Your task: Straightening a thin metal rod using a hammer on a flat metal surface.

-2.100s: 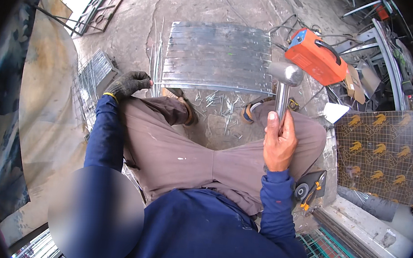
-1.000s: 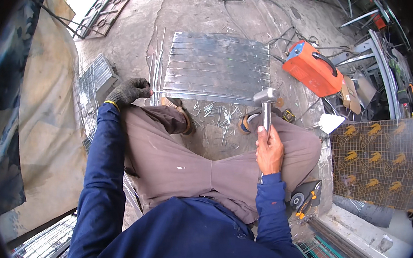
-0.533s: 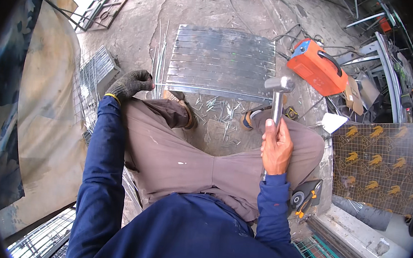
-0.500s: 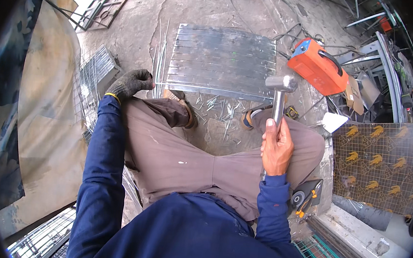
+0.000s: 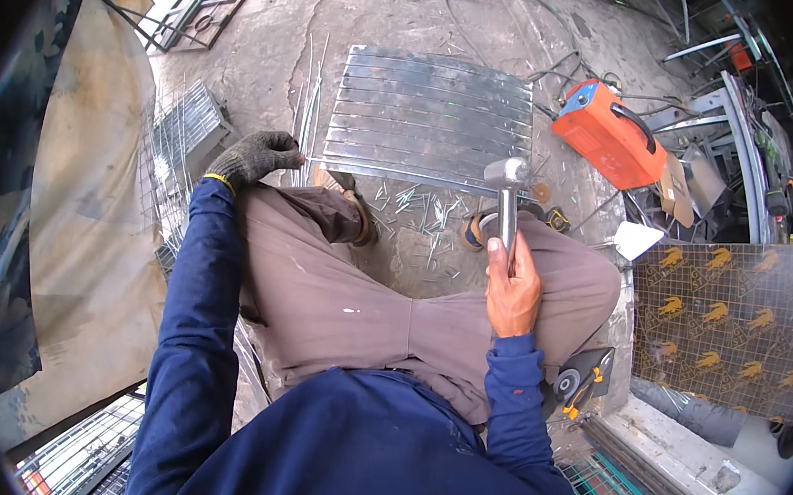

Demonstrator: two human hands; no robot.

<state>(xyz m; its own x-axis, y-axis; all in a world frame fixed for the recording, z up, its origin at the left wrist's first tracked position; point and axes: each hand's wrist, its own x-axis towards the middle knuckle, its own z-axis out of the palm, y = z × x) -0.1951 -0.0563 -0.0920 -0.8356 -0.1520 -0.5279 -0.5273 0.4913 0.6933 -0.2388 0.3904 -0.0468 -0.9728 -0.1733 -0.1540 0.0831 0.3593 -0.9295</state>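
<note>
My right hand (image 5: 513, 292), bare, is wrapped round the handle of a metal hammer (image 5: 508, 184), its head raised over the near right corner of a flat metal slatted panel (image 5: 433, 117). My left hand (image 5: 256, 157), in a dark grey knit glove, is closed at the panel's near left corner. Its thumb and forefinger pinch the end of a thin metal rod (image 5: 375, 170) that runs along the panel's near edge. The rod's far end is hidden behind the hammer.
Short metal offcuts (image 5: 435, 215) litter the floor between my feet. An orange box-shaped machine (image 5: 608, 134) with cables stands beyond the panel on the right. Bundled metal tubes (image 5: 188, 132) lie at left, and a patterned board (image 5: 732, 328) at right.
My right hand and the hammer have shifted left and slightly down. The left hand stays almost still, holding the rod's end.
</note>
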